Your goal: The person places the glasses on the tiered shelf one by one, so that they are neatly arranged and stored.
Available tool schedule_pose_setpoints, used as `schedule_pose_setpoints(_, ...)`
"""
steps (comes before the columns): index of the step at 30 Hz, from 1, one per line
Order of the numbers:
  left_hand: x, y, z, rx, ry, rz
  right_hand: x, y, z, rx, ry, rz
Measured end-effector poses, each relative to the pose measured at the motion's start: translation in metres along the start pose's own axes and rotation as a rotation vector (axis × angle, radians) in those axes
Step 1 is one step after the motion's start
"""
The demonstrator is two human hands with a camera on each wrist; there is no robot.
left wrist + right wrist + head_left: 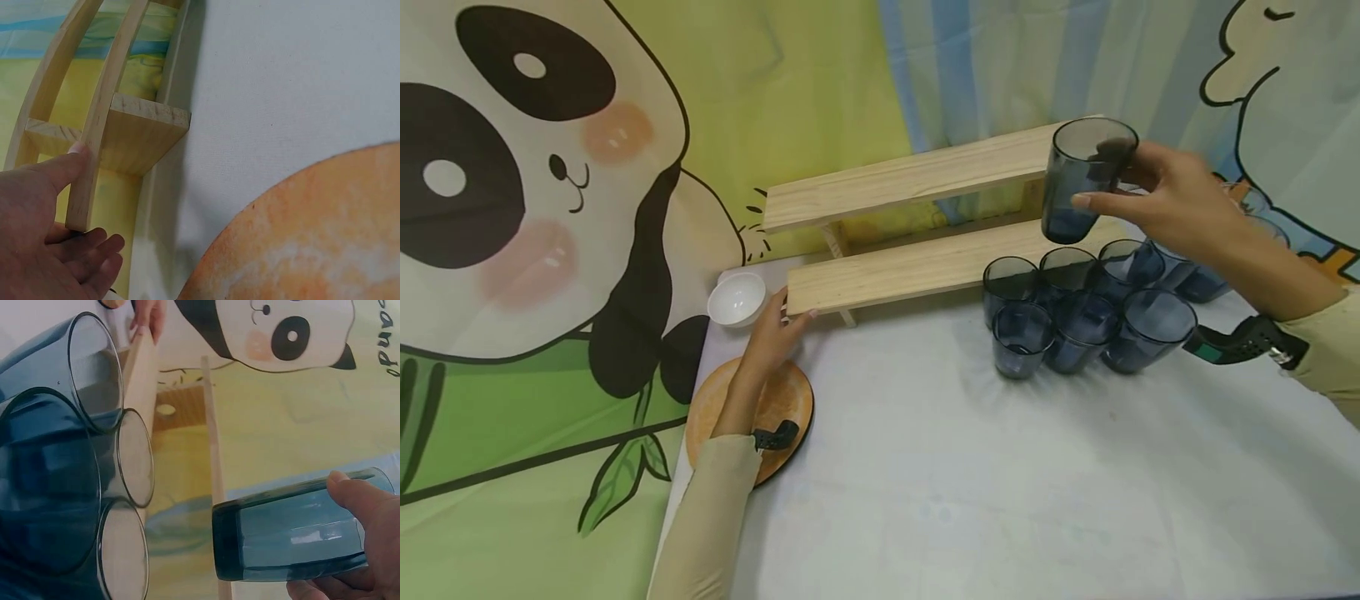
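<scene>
My right hand point(1180, 196) grips a smoky blue drinking glass point(1078, 200), thumb on one side and fingers on the other. The glass is upright, raised near the right end of a two-tier wooden shelf point(880, 279). In the right wrist view its thick dark base point(228, 540) overlaps a shelf board. My left hand point(767, 337) holds the left end of the lower board. The left wrist view shows the thumb point(75, 153) against the board's edge and the other fingers curled by its end. Several matching glasses point(1082, 329) stand grouped before the shelf's right part.
A white bowl point(737, 300) sits beyond my left hand. Under my left forearm lies a round orange-patterned board point(790, 400). White cloth point(925, 467) covers the table, and a printed panda curtain point(550, 250) hangs at the left and back.
</scene>
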State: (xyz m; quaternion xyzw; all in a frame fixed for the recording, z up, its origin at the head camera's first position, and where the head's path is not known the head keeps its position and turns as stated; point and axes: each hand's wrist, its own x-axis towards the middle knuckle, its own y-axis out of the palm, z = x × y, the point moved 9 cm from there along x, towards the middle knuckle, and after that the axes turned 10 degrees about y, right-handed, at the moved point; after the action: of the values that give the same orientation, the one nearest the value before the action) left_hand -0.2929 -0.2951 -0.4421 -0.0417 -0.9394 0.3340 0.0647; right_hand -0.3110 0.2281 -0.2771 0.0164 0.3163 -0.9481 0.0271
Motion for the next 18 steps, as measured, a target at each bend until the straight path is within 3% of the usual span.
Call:
schedule_pose_setpoints(8, -0.001, -0.003, 0.000, 0.017, -0.012, -0.001, 0.028, 0.041, 0.045, -0.005, -0.080, 0.107)
schedule_pose_setpoints(18, 0.001, -0.001, 0.002, 0.012, -0.017, 0.008, 0.057, 0.100, 0.094, 0.090, -0.128, 0.232)
